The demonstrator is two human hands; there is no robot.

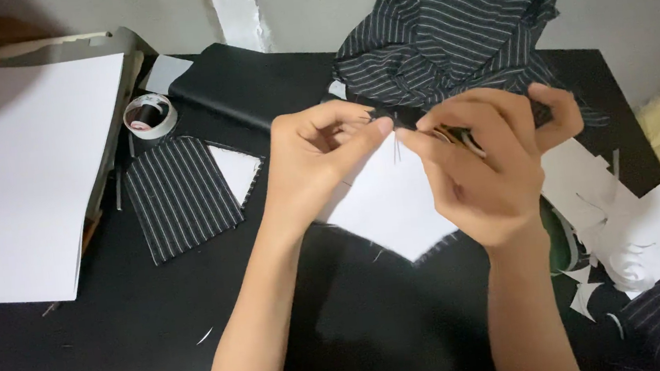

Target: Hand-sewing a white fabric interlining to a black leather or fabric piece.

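Seen from the head camera, both hands meet above a black table [118, 335]. Left hand [308, 163] has its thumb and forefinger pressed together on the top edge of a white pointed fabric piece [389, 208], whose tip hangs below the fingers toward the person. Right hand [489, 166] pinches the same top edge just beside the left fingertips, and its curled fingers also close on a dark, slim tool [458, 137], too hidden to identify. A short dark thread [397, 148] dangles between the two pinches.

Behind the fingers lies a heap of black striped cloth [452, 32]. Left of the left hand sits a cut striped panel [178, 196] with a white piece [236, 173] tucked beside it, then a tape roll [150, 116] and a stack of white sheets [22, 171] farther out. Right of the right hand, white paper scraps [633, 229] are scattered.
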